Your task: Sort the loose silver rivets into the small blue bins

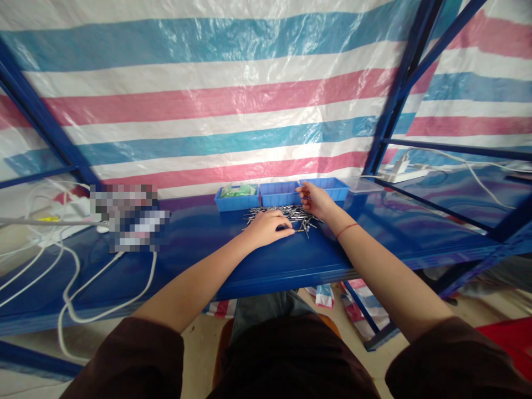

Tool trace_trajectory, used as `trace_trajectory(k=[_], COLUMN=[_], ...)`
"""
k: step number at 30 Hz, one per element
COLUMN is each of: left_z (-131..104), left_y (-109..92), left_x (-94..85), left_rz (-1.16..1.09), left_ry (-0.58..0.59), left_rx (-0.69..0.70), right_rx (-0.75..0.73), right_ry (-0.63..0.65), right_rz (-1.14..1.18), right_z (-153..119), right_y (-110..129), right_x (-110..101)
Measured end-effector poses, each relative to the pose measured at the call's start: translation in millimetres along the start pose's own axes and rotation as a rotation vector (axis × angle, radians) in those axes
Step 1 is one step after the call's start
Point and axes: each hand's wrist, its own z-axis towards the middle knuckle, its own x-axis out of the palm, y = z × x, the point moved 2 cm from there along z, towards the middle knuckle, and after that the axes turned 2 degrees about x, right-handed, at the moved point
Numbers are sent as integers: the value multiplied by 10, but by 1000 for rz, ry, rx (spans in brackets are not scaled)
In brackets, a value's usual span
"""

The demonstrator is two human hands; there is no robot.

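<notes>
A pile of thin metal pieces [306, 219] lies on the blue table [266, 266]. My left hand [271, 227] rests at the pile's left front, its thumb and fingers curved toward each other around one end of a small thin piece; the grip itself is too small to make out. My right hand [315, 200] is raised over the back of the pile, at the front edge between the middle blue bin [279, 194] and the right blue bin [332, 188]. Its fingers are bent, and whatever they hold is too small to tell.
A left blue bin [238, 200] holds a green item in clear wrapping. White cables [75, 271] and a blurred object [137, 219] lie at the left. A clear lid or tray [366, 185] and a power strip [405, 170] are at the right.
</notes>
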Motion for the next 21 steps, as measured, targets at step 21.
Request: trace_trajectory(k=[21], left_z=[-6], left_y=[184], left_x=[-245], left_rz=[51], left_ry=[-307], left_rx=[-251], right_rx=[-233], right_ry=[473], right_rz=[-479], right_z=[-166], right_y=[-71], right_x=[208])
